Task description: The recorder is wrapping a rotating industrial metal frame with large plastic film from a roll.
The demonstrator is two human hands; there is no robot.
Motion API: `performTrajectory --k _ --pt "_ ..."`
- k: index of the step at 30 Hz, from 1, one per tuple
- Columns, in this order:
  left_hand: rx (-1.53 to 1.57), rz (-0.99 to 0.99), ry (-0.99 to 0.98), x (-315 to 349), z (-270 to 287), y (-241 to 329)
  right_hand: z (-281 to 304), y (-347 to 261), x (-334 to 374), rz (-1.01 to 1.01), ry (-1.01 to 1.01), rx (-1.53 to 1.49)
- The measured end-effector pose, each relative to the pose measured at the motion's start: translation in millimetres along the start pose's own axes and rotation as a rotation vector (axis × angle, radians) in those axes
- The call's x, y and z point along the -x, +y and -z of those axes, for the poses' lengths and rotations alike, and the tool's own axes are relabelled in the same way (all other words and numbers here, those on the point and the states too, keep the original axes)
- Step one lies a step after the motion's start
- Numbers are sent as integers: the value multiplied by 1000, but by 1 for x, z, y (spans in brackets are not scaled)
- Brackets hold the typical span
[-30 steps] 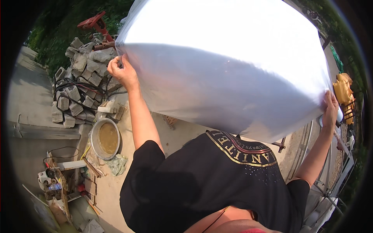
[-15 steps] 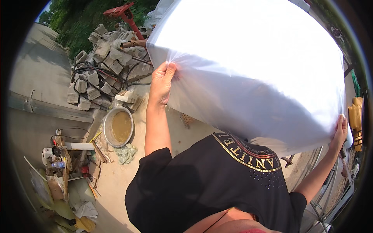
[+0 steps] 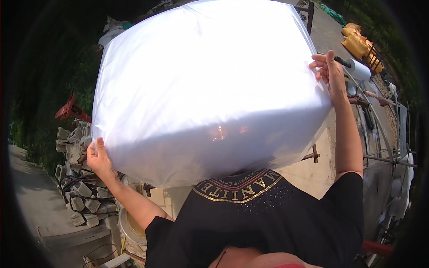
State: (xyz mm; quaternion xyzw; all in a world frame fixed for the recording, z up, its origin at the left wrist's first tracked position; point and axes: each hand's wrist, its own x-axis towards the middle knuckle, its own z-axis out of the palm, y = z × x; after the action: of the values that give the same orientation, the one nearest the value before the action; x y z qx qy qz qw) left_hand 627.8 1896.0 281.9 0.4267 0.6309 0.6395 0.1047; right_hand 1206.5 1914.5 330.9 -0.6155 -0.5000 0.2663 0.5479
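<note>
A large, translucent white plastic sheet (image 3: pixel 210 76) spreads before my chest, its upper part glaring in the sun and its lower part in shade. My left hand (image 3: pixel 103 161) pinches its lower left edge, thumb up. Higher up, at the right edge, my right hand (image 3: pixel 330 76) has its thumb raised and its fingers apart, touching or nearly touching the plastic. Whether the sheet is one layer or a bag cannot be made out. It hides most of what lies behind it.
Broken concrete blocks (image 3: pixel 85 203) with black hoses lie at left, below a red metal piece (image 3: pixel 71 109). A metal basin (image 3: pixel 134 228) is partly hidden by my left arm. At right are a white roll (image 3: pixel 359 70), yellow sacks (image 3: pixel 355 40) and a metal frame (image 3: pixel 386 158).
My view has turned rightward. The sheet now appears further left and is tilted, with its right side higher. My right hand has risen and its fingers have loosened; my left hand still grips.
</note>
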Motion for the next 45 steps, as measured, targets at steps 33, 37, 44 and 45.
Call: performTrajectory --k 33,37,44,45 --pt "-146 -144 -188 -22 -22 -40 -37 7 39 55 36 461" --pt "-145 -139 -131 -2 -23 -37 -45 29 45 257 260 195" --pt "-66 -107 -282 -45 -54 -2 -51 26 -27 312 497 493" --pt "-77 -103 -311 -51 -53 -3 -50 27 -33 363 513 556"
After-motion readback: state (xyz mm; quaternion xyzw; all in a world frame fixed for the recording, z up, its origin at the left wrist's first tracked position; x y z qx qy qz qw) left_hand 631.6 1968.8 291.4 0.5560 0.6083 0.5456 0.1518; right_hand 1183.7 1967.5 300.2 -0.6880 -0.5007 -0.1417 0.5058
